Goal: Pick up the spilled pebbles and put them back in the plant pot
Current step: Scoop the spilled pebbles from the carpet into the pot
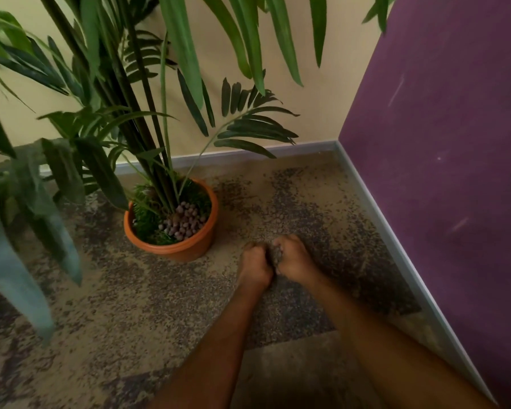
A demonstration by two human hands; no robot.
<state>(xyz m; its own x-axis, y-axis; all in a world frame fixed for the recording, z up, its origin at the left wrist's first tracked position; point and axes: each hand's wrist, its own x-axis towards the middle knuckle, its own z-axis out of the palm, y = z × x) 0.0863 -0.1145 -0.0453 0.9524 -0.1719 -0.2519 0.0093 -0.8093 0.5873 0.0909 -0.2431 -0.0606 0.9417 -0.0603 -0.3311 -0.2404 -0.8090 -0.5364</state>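
Observation:
An orange plant pot (189, 249) stands on the speckled carpet and holds a tall palm with a heap of brown-grey pebbles (183, 221) on its right side. My left hand (255, 265) and my right hand (294, 258) are pressed together on the floor just right of the pot, fingers curled inward. A small grey clump of pebbles (275, 255) shows in the gap between the two hands. Loose pebbles on the carpet are hard to tell from its dark speckles.
Long palm leaves (183, 54) hang over the pot and the left of the view. A cream wall with a grey skirting board (248, 154) runs behind the pot. A purple wall (440, 143) closes the right side, forming a corner.

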